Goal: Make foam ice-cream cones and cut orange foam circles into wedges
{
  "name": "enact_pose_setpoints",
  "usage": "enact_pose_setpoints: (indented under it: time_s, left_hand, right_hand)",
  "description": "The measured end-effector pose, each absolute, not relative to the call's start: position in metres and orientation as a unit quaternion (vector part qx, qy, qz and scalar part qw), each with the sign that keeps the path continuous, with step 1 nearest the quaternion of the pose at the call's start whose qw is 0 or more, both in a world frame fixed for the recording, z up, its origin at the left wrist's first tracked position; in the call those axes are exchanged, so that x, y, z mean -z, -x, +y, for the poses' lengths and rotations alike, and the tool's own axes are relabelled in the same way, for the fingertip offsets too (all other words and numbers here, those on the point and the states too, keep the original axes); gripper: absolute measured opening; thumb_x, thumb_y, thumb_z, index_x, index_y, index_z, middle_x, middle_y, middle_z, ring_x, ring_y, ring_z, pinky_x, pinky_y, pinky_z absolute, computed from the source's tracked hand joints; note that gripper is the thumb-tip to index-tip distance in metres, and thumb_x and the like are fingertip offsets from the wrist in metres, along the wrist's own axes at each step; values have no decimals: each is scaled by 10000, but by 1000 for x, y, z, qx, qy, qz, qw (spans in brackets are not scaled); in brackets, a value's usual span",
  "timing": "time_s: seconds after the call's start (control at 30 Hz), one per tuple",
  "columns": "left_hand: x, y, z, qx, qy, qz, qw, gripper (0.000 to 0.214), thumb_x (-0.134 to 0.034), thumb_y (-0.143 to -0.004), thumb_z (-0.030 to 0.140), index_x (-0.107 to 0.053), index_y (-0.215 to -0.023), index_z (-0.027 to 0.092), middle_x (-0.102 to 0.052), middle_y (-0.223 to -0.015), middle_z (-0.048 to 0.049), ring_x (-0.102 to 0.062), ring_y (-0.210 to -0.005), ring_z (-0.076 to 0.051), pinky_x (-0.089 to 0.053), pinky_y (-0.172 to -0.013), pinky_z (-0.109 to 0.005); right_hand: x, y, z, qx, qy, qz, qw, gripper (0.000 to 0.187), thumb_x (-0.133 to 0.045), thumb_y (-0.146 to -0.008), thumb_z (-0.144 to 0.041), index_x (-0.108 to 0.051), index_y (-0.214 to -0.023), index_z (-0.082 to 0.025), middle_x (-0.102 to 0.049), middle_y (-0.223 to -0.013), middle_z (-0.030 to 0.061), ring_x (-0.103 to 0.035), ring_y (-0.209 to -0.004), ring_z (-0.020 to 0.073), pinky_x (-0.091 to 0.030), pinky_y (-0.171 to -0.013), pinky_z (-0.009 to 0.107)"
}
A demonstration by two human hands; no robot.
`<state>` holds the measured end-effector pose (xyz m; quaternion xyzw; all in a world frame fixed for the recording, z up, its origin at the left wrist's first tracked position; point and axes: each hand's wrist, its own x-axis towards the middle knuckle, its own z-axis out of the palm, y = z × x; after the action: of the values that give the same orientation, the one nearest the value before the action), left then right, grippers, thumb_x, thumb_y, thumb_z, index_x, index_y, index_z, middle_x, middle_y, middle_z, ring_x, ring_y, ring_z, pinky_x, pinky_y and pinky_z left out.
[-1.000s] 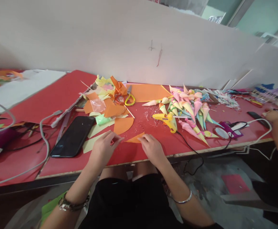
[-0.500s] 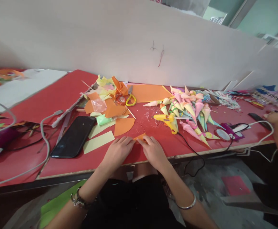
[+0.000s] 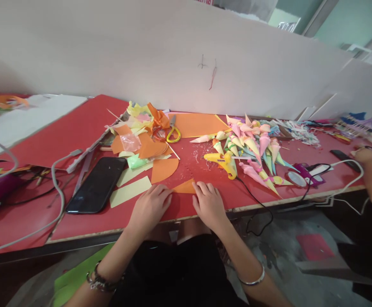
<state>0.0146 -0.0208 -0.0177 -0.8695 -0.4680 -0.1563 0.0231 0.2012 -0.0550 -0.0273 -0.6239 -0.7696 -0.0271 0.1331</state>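
A folded-looking piece of orange paper (image 3: 184,186) lies near the table's front edge, between my two hands. My left hand (image 3: 150,207) has its curled fingertips on the paper's left end, covering it. My right hand (image 3: 209,205) holds the right end under its fingers, with the thumb lower down. Just beyond my left hand lies a rounded orange paper piece (image 3: 165,169), with a pale yellow strip (image 3: 131,192) beside it. A yellow glue gun (image 3: 221,162) rests past my right hand.
Many paper cones (image 3: 252,145) are heaped at right centre. Yellow-handled scissors (image 3: 173,134) lie near crumpled paper scraps. A black phone (image 3: 96,185) and a white cable (image 3: 59,183) are at left. Another person's hand (image 3: 369,157) is at far right; the glue gun's cord (image 3: 258,198) hangs over the edge.
My hands have moved apart, and more of the orange paper now shows between them. The view has shifted slightly. The surrounding things stay in place.
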Motion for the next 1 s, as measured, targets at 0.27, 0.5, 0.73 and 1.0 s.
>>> enact_pose_setpoints:
  time_s: [0.27,0.5,0.73,1.0]
  left_hand:
    - [9,-2,-23,155,872,-457,87,328,-376,-892,316,-685,-920,209,-686,-861,-57,-595,-764,-207,-443,-620,-310]
    - [12,19,-13,193,864,-464,35,336,-314,-891,341,-616,-916,196,-655,-914,-83,-604,-837,-221,-467,-709,-335]
    - [8,20,-14,296,809,-495,-117,211,-409,-820,363,-488,-704,206,-580,-675,-19,-556,-618,-152,-449,-588,-255]
    - [9,15,-8,238,789,-538,-175,305,-471,-774,439,-556,-611,197,-628,-617,-9,-547,-563,-140,-402,-556,-234]
  right_hand:
    - [27,-200,-56,5,631,-763,140,413,-402,-855,-201,-489,-1254,-135,-582,-1132,105,-471,-946,245,-420,-792,383]
    - [24,-200,-56,-18,636,-759,137,419,-388,-859,-207,-485,-1261,-133,-572,-1146,106,-462,-963,256,-419,-804,396]
    - [27,-200,-55,-15,636,-757,149,409,-402,-851,-201,-496,-1246,-150,-571,-1130,109,-466,-954,255,-418,-797,393]
    - [29,-201,-55,-21,636,-754,165,414,-406,-846,-202,-496,-1246,-143,-567,-1128,105,-462,-953,255,-418,-815,395]
